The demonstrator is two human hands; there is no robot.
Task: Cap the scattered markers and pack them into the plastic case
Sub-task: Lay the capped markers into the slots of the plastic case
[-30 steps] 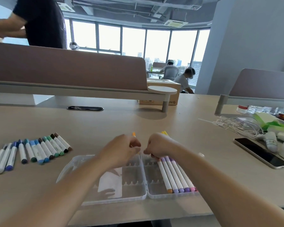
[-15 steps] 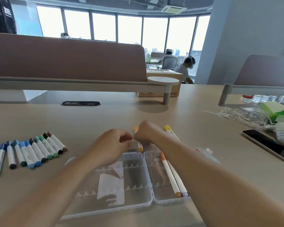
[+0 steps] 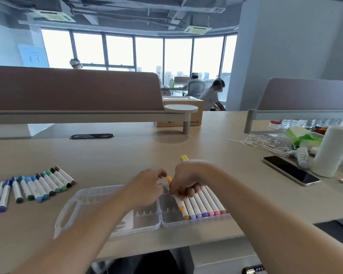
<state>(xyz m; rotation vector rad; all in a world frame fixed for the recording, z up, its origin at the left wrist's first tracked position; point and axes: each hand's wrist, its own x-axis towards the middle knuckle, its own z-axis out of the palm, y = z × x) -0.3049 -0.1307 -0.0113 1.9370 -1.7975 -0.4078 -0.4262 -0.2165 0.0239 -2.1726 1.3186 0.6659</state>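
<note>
The clear plastic case (image 3: 81,212) lies open in front of me. Its right half holds a row of markers (image 3: 204,206) with orange, purple and pink caps toward me. My right hand (image 3: 188,181) is curled over the far ends of that row and grips an orange marker (image 3: 181,206) at the row's left edge. My left hand (image 3: 147,187) is just left of it, its fingertips pinching at the marker's far orange end (image 3: 169,178). Several blue, green and brown markers (image 3: 38,184) lie in a row on the desk at left. Two yellow markers (image 3: 184,157) show behind my right hand.
A phone (image 3: 290,171) lies at right beside a paper roll (image 3: 331,151) and tangled white cables (image 3: 265,142). A desk partition (image 3: 73,91) and a cardboard box (image 3: 194,115) stand at the back. A person sits far behind.
Both hands came down from above the case with the orange marker, which now lies at the left edge of the row in the right half.
</note>
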